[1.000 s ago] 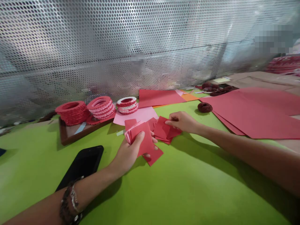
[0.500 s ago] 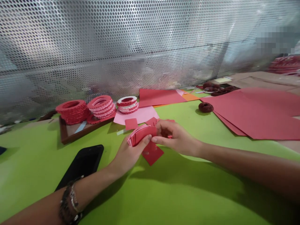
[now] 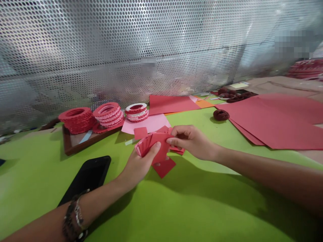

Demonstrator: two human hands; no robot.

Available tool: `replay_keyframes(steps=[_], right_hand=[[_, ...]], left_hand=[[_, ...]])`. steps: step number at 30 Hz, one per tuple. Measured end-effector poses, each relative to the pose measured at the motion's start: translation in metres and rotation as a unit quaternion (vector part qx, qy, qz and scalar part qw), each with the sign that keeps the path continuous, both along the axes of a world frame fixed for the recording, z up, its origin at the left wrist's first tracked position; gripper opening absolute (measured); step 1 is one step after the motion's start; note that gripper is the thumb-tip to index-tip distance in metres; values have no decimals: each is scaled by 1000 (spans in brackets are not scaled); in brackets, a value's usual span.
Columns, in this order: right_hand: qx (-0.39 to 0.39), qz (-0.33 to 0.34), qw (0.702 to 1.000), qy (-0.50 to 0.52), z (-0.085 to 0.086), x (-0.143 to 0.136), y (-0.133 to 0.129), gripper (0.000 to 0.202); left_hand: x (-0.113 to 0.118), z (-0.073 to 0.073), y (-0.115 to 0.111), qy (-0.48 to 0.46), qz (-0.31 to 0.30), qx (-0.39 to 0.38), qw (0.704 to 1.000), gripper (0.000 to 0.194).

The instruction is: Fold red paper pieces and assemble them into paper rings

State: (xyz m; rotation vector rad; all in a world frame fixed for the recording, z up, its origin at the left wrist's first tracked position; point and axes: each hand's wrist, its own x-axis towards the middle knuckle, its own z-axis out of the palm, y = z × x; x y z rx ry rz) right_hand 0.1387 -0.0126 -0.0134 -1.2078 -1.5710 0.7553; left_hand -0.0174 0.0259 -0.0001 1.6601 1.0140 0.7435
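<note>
My left hand (image 3: 141,164) is closed on a fanned stack of red and pink paper pieces (image 3: 158,145), its thumb lying across the front one. At the stack's right corner, my right hand (image 3: 193,141) pinches the edge of a red piece between thumb and fingers. Below the stack, a red paper square (image 3: 164,168) lies on the green tabletop. More red pieces (image 3: 179,150) show partly behind my right hand. Another small red square (image 3: 140,133) rests behind the stack, at the edge of a pink sheet (image 3: 151,124).
A brown tray (image 3: 83,146) at left holds stacked red and pink scalloped rings (image 3: 77,119). A black phone (image 3: 88,178) lies near my left forearm. Large red sheets (image 3: 275,124) cover the right side, beside a dark red coil (image 3: 221,115). A perforated metal screen (image 3: 161,43) stands behind.
The stack has fanned out wider and its front red piece now shows more of its face. My right hand has shifted slightly, with its fingers pinching the corner.
</note>
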Motion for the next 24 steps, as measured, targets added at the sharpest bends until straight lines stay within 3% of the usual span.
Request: replay_keyframes(steps=[5, 8, 11, 15, 24], right_hand=[[6, -1, 1000, -28, 3, 3, 0, 22], [30, -42, 993, -106, 5, 0, -3, 23], [112, -107, 958, -241, 7, -2, -7, 12], [210, -131, 890, -383, 6, -3, -10, 25], [294, -151, 819, -469, 4, -1, -12, 26]], left_hand=[[1, -3, 0, -17, -14, -36, 999, 17], [1, -7, 0, -33, -37, -30, 998, 15], [2, -6, -1, -37, -21, -39, 998, 14], [3, -1, -5, -30, -3, -64, 998, 12], [1, -5, -2, -39, -33, -105, 993, 16]])
